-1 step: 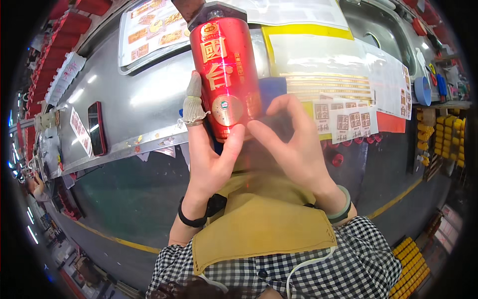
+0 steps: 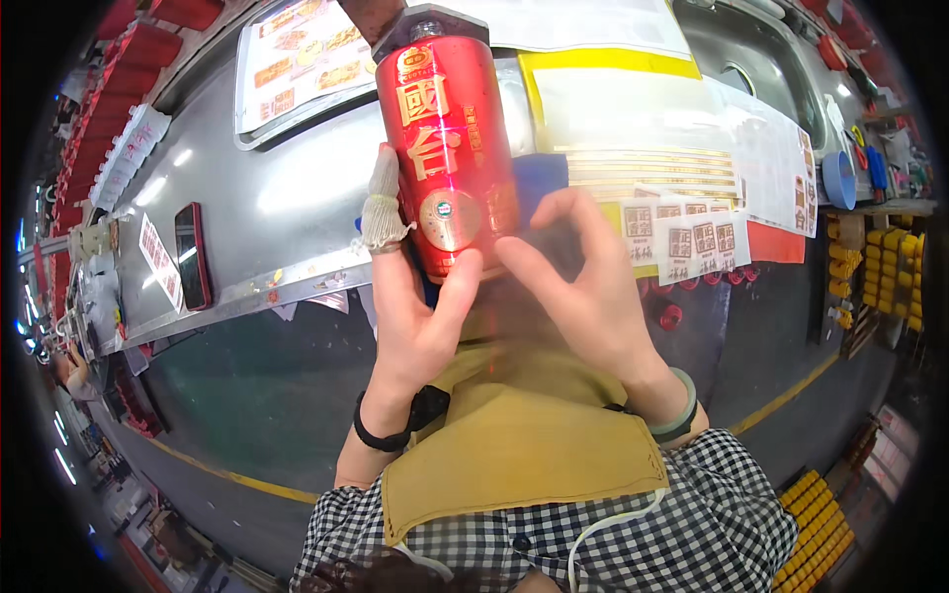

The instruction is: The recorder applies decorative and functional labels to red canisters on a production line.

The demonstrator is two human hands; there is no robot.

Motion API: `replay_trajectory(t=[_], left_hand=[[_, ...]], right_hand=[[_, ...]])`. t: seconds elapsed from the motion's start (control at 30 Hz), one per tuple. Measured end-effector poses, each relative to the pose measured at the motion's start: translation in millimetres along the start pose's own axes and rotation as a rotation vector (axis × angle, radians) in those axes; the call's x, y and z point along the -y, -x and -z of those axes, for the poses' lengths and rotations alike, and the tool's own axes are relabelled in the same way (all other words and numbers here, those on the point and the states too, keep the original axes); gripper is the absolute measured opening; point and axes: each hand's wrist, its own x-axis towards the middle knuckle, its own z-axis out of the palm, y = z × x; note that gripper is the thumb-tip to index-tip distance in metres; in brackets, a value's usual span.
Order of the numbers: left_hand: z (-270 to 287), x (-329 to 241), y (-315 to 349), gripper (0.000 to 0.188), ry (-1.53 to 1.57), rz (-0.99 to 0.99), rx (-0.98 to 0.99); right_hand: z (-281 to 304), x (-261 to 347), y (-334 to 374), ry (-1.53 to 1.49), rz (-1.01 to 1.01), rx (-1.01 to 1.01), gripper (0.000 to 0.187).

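A glossy red bottle (image 2: 445, 119) with gold characters and a round pale-gold seal (image 2: 450, 217) lies tilted over the table edge, its base toward me. My left hand (image 2: 405, 306) grips the base end, the thumb on the front and fingers wrapped around the left side. White finger covers (image 2: 383, 212) sheathe one or more of those fingers. Close by on the right, my right hand (image 2: 593, 296) has its thumb tip at the bottle's lower edge. Its index finger is bent and apart from the thumb; the other fingers are blurred or hidden.
A dark angular block (image 2: 430, 20) stands at the bottle's far end. A metal tray (image 2: 242, 109) bears printed sheets. Gold-striped strips (image 2: 652, 173) and square-stamped label sheets (image 2: 692, 237) lie right. A phone (image 2: 193, 255) rests left. Beyond are a sink (image 2: 791, 69) and a blue cup (image 2: 840, 183).
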Motion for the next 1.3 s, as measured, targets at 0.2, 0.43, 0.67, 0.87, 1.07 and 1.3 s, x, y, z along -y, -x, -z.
replay_trajectory(t=[0.2,0.43,0.67,0.87,1.07,1.3], left_hand=[[13,17,17,0.065,-0.306,-0.406,-0.181],[18,16,27,0.047,-0.777,-0.575,-0.119],[19,17,21,0.041,-1.091,-0.706,-0.153],[16,3,11,0.031,-1.282,-0.744,-0.085],[2,7,3,0.036,-1.287,-0.784,-0.094],[1,11,29,0.052,-0.918,-0.571,-0.218]], right_hand=[[4,-1,2,-0.090,-0.105,0.022,0.020],[0,9,3,-0.075,-0.084,0.039,0.020],[5,5,4,-0.089,-0.114,-0.009,0.018],[14,-3,8,-0.069,-0.136,-0.033,0.017],[15,1,15,-0.194,-0.141,-0.189,0.013],[9,10,20,-0.068,0.024,-0.121,0.016]])
